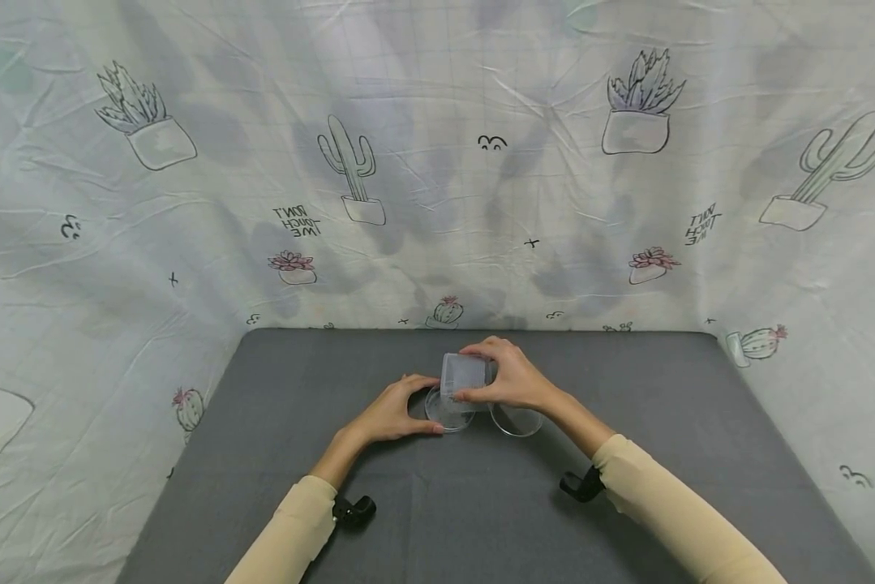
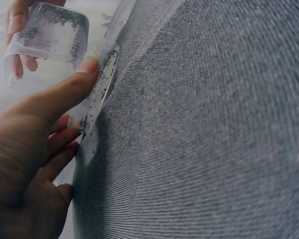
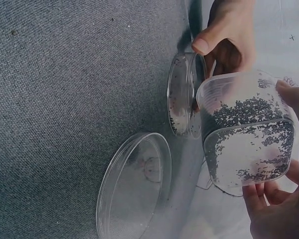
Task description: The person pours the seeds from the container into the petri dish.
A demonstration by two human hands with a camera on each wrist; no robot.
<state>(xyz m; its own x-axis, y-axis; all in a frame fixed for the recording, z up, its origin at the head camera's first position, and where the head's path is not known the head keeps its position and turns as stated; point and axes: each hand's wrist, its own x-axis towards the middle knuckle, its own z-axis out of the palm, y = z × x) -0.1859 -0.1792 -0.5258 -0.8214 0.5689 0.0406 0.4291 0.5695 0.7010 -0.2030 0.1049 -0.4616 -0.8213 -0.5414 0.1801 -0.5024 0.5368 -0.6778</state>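
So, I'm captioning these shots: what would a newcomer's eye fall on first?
Probably the clear container holding dark grains, tilted in the right hand near a round dish that the left hand holds. Another round piece, dish or lid, lies on the grey tabletop to the right. Behind, potted cacti are drawn on the pale cloth.

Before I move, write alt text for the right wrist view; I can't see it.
The right hand holds a clear squarish container with small dark specks inside, close to a clear round dish gripped by the left hand. A second clear round dish lies on the gray cloth, touched by neither hand.
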